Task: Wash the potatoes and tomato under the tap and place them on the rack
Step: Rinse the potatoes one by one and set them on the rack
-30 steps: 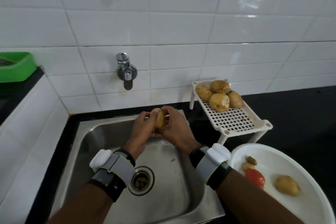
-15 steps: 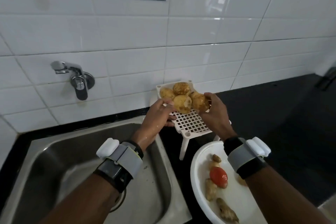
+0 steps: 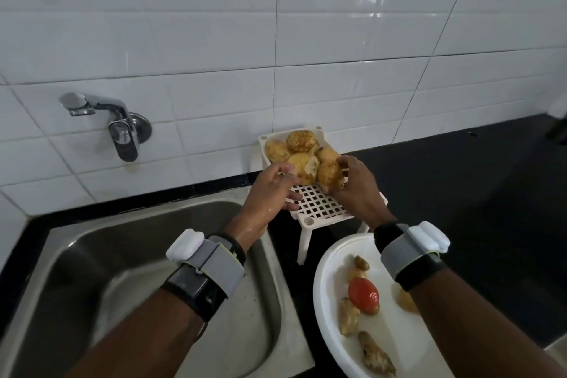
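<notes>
Since half a second ago, little has changed: right hand (image 3: 352,186) still grips a wet potato (image 3: 329,176) on the white rack (image 3: 319,209). Left hand (image 3: 273,190), released, rests at the potato's 9 o'clock. Tomato (image 3: 363,295) lies in the bowl (image 3: 325,279) at 6 o'clock.

Potatoes (image 3: 302,159): five on rack (image 3: 319,209), centre frame; a sixth partly hidden on plate (image 3: 325,310), lower right. Tomato (image 3: 364,295): one. Ginger pieces (image 3: 349,315): three. Tap (image 3: 119,123): one. Sink (image 3: 257,301): one.
</notes>
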A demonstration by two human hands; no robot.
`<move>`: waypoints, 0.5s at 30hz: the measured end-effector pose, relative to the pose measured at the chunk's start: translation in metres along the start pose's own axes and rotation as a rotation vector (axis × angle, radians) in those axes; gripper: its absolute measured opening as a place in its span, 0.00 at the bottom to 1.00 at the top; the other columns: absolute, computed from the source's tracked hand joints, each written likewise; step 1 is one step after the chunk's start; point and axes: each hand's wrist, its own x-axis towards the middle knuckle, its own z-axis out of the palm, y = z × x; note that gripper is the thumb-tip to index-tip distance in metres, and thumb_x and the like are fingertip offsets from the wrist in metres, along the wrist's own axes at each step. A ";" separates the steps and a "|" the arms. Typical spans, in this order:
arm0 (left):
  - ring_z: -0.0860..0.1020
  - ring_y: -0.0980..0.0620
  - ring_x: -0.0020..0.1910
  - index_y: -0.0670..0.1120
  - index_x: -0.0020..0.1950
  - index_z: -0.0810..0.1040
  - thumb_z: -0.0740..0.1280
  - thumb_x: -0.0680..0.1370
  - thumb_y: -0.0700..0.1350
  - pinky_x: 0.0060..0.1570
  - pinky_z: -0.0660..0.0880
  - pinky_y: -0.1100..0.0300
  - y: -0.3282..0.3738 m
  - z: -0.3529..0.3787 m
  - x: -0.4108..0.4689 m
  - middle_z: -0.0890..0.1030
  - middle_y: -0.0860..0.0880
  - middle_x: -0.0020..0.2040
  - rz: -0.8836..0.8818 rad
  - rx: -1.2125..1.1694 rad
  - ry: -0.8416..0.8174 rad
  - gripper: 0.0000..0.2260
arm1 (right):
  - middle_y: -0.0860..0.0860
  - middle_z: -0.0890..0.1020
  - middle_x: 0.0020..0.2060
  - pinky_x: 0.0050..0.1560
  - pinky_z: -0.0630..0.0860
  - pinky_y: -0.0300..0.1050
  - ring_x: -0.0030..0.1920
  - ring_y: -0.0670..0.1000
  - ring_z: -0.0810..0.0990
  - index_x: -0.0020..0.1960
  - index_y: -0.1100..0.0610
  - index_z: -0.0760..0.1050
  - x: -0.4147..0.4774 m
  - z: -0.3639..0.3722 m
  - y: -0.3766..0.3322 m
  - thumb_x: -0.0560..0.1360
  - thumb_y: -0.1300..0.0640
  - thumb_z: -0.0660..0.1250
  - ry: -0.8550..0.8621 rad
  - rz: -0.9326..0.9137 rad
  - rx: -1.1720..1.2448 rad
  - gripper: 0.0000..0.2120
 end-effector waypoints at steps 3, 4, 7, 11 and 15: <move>0.83 0.43 0.49 0.45 0.62 0.74 0.63 0.81 0.45 0.45 0.82 0.50 0.000 0.000 -0.002 0.81 0.44 0.54 0.005 0.009 -0.003 0.11 | 0.56 0.75 0.64 0.63 0.74 0.51 0.63 0.54 0.75 0.71 0.58 0.67 -0.002 0.000 -0.001 0.67 0.55 0.78 0.003 0.007 -0.007 0.36; 0.83 0.43 0.49 0.46 0.63 0.74 0.63 0.81 0.45 0.45 0.82 0.50 0.000 0.000 -0.002 0.81 0.44 0.55 0.006 0.013 -0.006 0.11 | 0.56 0.75 0.65 0.63 0.74 0.52 0.63 0.54 0.75 0.71 0.58 0.66 -0.002 -0.001 -0.002 0.67 0.55 0.78 0.000 0.010 -0.007 0.36; 0.83 0.44 0.49 0.46 0.63 0.74 0.64 0.81 0.45 0.46 0.82 0.50 0.003 -0.001 -0.004 0.81 0.45 0.56 0.018 0.041 -0.018 0.12 | 0.55 0.75 0.65 0.63 0.74 0.53 0.63 0.54 0.75 0.72 0.58 0.65 -0.005 -0.005 -0.005 0.67 0.55 0.78 -0.004 0.015 0.009 0.38; 0.83 0.47 0.47 0.48 0.64 0.74 0.64 0.80 0.44 0.46 0.82 0.51 0.006 0.002 -0.008 0.80 0.45 0.56 0.066 0.105 -0.022 0.12 | 0.53 0.77 0.61 0.60 0.76 0.53 0.61 0.52 0.76 0.69 0.55 0.70 -0.018 -0.022 -0.007 0.67 0.53 0.77 0.028 -0.025 0.012 0.33; 0.83 0.48 0.45 0.48 0.62 0.75 0.64 0.81 0.43 0.45 0.83 0.49 0.010 0.024 -0.023 0.79 0.47 0.54 0.141 0.156 -0.116 0.11 | 0.50 0.79 0.58 0.58 0.77 0.47 0.57 0.49 0.78 0.64 0.55 0.76 -0.050 -0.045 -0.006 0.71 0.57 0.73 0.065 -0.045 0.032 0.21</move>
